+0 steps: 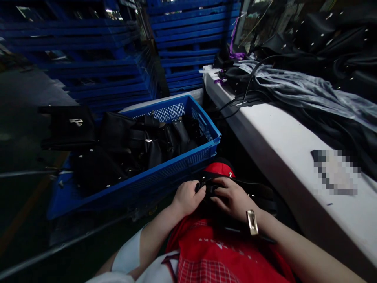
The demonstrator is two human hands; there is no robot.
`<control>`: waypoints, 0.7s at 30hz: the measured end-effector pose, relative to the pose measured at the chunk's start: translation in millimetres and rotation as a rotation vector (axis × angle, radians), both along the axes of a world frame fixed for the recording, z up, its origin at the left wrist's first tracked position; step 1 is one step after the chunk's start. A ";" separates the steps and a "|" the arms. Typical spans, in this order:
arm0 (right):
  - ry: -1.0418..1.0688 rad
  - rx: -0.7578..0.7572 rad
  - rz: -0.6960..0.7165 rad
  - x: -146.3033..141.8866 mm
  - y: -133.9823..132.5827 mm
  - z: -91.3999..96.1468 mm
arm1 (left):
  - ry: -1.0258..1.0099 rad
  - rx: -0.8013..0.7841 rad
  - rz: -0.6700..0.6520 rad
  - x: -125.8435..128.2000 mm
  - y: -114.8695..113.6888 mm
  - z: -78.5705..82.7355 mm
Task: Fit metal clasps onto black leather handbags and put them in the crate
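Observation:
A black leather-like handbag (211, 190) lies on my lap, over a red apron (203, 239). My left hand (188, 195) pinches a dark part of it near its top, thumb and fingers closed. From the other side, my right hand (231, 196) grips the same area with bent fingers, close to the left fingertips. The exact part between the fingers is too dark to make out. A gold-coloured rectangular piece (251, 222) shows at my right wrist. The bag's lower body blends into shadow.
A blue plastic crate (188, 154) piled with black bags (118, 131) stands ahead to the left. Blue pallets (191, 35) are stacked behind. On my right runs a white table (282, 133) bearing black bags (324, 39), straps and clear plastic (309, 88). A metal bar (67, 243) crosses lower left.

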State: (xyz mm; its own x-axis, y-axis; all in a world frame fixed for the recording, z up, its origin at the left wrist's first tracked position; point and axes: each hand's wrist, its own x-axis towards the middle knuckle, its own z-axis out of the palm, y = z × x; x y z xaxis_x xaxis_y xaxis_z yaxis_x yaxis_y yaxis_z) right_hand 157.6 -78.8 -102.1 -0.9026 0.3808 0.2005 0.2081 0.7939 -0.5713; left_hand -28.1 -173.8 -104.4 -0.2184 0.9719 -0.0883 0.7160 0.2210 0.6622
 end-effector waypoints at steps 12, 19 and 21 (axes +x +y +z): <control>0.156 -0.972 -0.626 19.9 9.6 -0.5 | 0.076 0.010 0.003 -1.1 -10.8 0.4; 0.017 -1.418 -0.508 38.0 -8.8 19.4 | 0.245 0.200 -0.118 16.1 -25.1 17.2; 0.033 -1.309 -0.489 47.5 -24.1 23.9 | 0.276 0.250 -0.124 16.7 -28.6 19.7</control>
State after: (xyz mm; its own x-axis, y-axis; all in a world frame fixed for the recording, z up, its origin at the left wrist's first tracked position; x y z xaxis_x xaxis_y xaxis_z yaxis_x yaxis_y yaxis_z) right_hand 205.1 -102.9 -78.2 -0.6277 0.5766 -0.5229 0.2781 -0.4614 -0.8425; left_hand -11.4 -202.4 -84.8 -0.0805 0.9764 0.2003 0.8860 -0.0219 0.4631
